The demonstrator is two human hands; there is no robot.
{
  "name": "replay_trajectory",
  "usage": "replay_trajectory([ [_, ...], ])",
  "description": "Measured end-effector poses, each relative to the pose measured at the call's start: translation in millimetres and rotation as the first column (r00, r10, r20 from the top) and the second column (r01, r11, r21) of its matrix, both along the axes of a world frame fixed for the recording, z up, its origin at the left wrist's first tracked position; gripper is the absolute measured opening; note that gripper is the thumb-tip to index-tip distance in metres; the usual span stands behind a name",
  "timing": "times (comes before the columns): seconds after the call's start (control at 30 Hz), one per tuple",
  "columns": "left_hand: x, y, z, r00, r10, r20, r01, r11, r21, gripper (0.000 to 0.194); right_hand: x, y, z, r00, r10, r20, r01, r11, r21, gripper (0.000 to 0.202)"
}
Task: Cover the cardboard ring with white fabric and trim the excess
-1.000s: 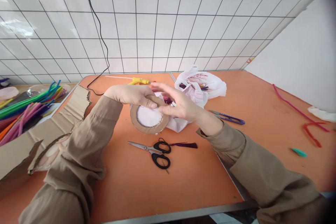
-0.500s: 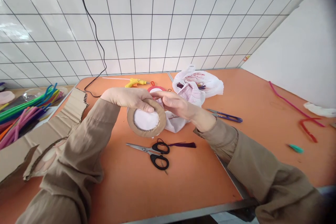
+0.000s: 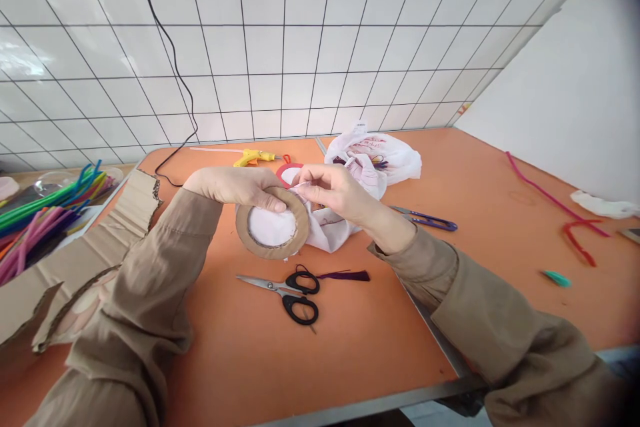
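Left grip pinches one white-centred cardboard ring above an orange worktop, while the right grip bunches at the ring's upper right edge; whether it pinches anything cannot be told. Crowding close behind the right grip is one white bag, its red lettering illegible. Nearer than both grips lie one pair of black-handled scissors and one purple tassel; beyond the left, one yellow glue gun; rightward, one pair of blue-handled snips.

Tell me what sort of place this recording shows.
Probably a craft workspace: a yellow glue gun and black-handled scissors lie on an orange table, with what look like colourful pipe cleaners heaped at the far left.
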State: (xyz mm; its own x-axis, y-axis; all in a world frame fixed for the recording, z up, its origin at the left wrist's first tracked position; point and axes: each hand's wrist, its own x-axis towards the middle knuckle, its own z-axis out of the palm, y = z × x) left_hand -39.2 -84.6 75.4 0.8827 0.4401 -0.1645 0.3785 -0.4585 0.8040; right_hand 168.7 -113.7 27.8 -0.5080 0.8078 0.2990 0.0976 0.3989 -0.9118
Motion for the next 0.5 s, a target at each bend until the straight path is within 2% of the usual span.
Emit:
replay_trajectory([
  [0.1,-1.1,2.5,-1.3,0.994,-0.078,-0.072,0.069,0.991,-0.114,0.027,-1.2,-2.4,1.1,1.000,0.004,0.006,-0.004,0.995,-0.096,0.028],
  [0.27,-1.9,4.9,-3.2,0.997,-0.067,-0.039,0.064,0.995,-0.083,0.027,0.0,-1.5,0.8,0.976,0.146,0.164,-0.114,0.976,-0.186,0.043],
  [0.37,-0.9,4.2,-2.7,0.996,-0.072,-0.048,0.068,0.994,-0.085,0.031,0.7,0.7,-1.3,0.955,0.160,0.248,-0.117,0.977,-0.181,0.045],
  [0.5,-0.7,2.8,-3.1,0.999,-0.040,-0.032,0.036,0.993,-0.115,0.033,0.4,2.0,-2.8,0.962,0.083,0.261,-0.053,0.991,-0.121,0.046],
])
